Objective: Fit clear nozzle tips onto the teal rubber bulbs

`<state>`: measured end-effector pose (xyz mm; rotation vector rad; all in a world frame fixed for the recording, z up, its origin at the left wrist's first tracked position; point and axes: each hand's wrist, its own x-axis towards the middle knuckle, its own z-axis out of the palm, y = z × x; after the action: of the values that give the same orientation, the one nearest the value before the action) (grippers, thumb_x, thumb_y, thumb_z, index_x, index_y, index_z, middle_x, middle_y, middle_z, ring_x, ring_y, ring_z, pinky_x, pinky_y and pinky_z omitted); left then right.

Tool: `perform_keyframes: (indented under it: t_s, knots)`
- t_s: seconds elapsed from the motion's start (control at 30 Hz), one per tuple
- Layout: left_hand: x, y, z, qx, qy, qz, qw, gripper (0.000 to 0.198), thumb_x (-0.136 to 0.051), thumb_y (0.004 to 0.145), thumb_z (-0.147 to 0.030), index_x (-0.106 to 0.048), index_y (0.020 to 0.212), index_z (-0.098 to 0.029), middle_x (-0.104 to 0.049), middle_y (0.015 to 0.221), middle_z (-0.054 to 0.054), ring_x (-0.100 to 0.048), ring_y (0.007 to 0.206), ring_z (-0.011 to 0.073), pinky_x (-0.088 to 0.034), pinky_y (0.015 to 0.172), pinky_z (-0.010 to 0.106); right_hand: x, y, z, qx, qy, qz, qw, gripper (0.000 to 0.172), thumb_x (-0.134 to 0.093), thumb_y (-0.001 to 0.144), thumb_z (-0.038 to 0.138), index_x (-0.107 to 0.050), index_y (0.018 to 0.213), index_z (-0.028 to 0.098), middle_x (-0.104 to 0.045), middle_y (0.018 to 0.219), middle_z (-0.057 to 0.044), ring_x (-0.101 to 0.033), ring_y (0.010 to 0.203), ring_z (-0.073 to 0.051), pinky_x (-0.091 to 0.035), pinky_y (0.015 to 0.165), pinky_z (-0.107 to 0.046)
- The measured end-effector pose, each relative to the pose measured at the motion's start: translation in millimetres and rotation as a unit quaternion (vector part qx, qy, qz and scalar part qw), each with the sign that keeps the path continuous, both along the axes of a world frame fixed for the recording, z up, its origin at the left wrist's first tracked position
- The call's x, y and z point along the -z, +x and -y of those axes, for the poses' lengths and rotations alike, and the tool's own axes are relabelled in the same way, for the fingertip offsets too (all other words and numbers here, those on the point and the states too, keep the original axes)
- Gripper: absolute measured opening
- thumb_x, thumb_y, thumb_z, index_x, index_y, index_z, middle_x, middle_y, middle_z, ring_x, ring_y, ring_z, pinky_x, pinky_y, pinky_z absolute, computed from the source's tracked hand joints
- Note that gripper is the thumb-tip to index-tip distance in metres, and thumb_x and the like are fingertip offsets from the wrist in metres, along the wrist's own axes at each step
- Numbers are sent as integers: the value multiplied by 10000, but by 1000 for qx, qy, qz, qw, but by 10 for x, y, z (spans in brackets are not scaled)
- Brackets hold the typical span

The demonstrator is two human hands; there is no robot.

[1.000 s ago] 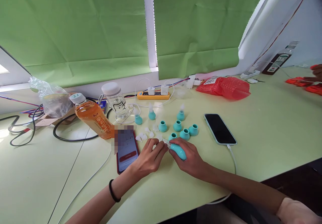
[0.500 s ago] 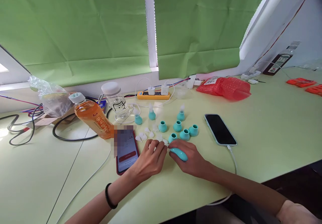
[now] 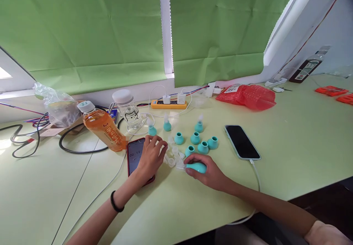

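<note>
My right hand (image 3: 207, 170) is closed around a teal rubber bulb (image 3: 196, 167) lying on the green table (image 3: 289, 157). My left hand (image 3: 150, 156) reaches over a red-cased phone (image 3: 134, 155), fingers curled down onto the small white cone pieces (image 3: 171, 156) scattered there; whether it holds one is hidden. Behind the hands stand several teal cups (image 3: 203, 147), and three teal cups with white tips (image 3: 167, 123) stand further back.
An orange drink bottle (image 3: 102, 127) leans at left beside a clear lidded jar (image 3: 127, 107). A dark phone (image 3: 242, 141) lies charging at right. A yellow power strip (image 3: 168, 104), a red plastic bag (image 3: 248, 96), cables and a clear bag (image 3: 55, 107) line the back.
My left hand moved left and back from the bulb's tip, over the red phone to the white pieces. My right hand stayed on the teal bulb.
</note>
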<state>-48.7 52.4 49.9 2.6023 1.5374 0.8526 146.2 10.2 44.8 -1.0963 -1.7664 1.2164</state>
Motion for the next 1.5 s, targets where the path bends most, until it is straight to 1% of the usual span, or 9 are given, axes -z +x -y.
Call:
perform_keyframes:
  t_s: [0.17,0.33,0.5,0.67,0.9,1.13,1.3,1.37,1.5]
  knots:
    - [228,-63,-165,-39,-67,-88,993,190,-425,801,-190,-613,811,-164,-533,833,86,-375,799,211,-364,661,332,-20,3,14,3,37,33,999,215,-634,618,214,-553,814,179,-569,781,-2,-527,739,-130,-430,674,-237]
    - [0,50,50,10,-50,-3,999,264,-301,854,-216,-553,879,-145,-544,788,62,-404,756,173,-359,682,295,45,-9,19,30,53,31,998,229,-646,600,227,-552,804,180,-586,787,-8,-544,744,-140,-438,678,-248]
    - [-124,246,377,93,-116,-56,987,322,-311,835,-326,-491,632,-153,-480,559,13,-406,543,130,-288,499,244,140,-32,109,57,93,-1,994,203,-654,588,250,-496,688,172,-553,667,4,-527,630,-128,-439,580,-240]
    - [-38,328,473,137,-224,65,963,438,-239,858,-328,-364,476,-153,-329,416,-44,-268,411,67,-243,447,213,161,-26,113,-31,-54,-126,990,242,-681,550,209,-459,639,165,-500,520,41,-493,428,-90,-406,393,-207]
    - [-134,343,540,186,-405,263,856,512,-234,836,-448,-461,503,-133,-465,471,-12,-310,422,55,-277,416,185,83,5,47,-157,-168,-231,945,226,-686,548,159,-461,558,145,-579,530,14,-558,426,-107,-425,357,-190]
    - [-33,366,499,220,-526,352,742,536,-279,809,-488,-474,474,-117,-325,389,-36,-206,372,43,-176,380,209,83,-4,11,-175,-208,-237,933,295,-703,536,246,-425,516,148,-577,514,18,-565,422,-117,-436,345,-197]
    - [-120,341,437,193,-613,386,662,505,-165,808,-507,-241,423,-189,-138,326,-82,-150,314,47,-187,356,214,74,68,-19,-223,-209,-220,926,256,-709,531,293,-532,617,129,-595,531,-7,-537,396,-108,-422,339,-208]
    - [-176,312,413,166,-582,359,710,484,-84,818,-494,-189,449,-199,-126,339,-81,-156,315,54,-211,357,218,4,128,-67,-219,-169,-219,936,273,-710,537,287,-562,702,127,-619,580,-29,-521,386,-101,-420,346,-219]
    - [-137,289,399,106,-301,109,941,406,-238,835,-450,-391,591,-164,-389,463,-29,-370,419,89,-275,428,221,-238,321,-247,-37,12,-199,979,239,-653,630,297,-529,785,165,-633,730,-42,-564,527,-116,-464,478,-246]
